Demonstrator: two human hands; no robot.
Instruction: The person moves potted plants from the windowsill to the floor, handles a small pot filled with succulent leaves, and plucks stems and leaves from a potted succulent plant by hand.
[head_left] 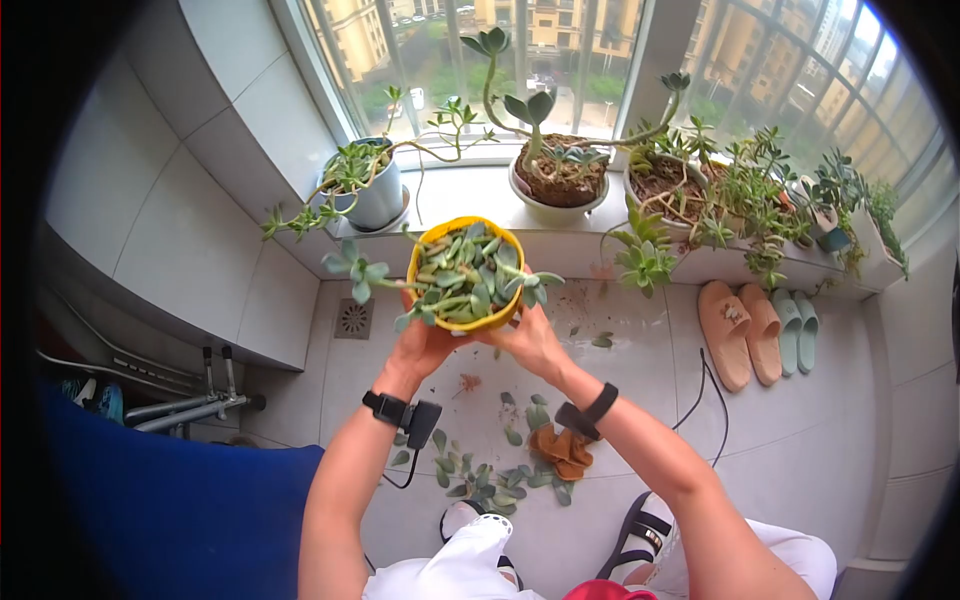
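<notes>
Between my two hands is a yellow flowerpot (pixel 412 262), full of thick green succulent leaves (pixel 470 265), with a few rosettes hanging over its rim. My left hand (pixel 428 348) grips the pot's near left side, and my right hand (pixel 527 335) holds its near right side. The fingers of both hands are partly hidden by the pot and its leaves. The pot is held up over the tiled floor, in front of the windowsill. Under my arms, loose fallen leaves (pixel 487 485) and a crumpled brown glove-like cloth (pixel 562 452) lie on the floor.
On the windowsill stand a blue-grey pot (pixel 372 195), a white pot (pixel 558 208) with a tall succulent, and several planters (pixel 690 225) at right. Pink slippers (pixel 725 335) and green slippers (pixel 790 335) stand below. A metal frame (pixel 190 405) and blue cloth (pixel 180 510) are at left.
</notes>
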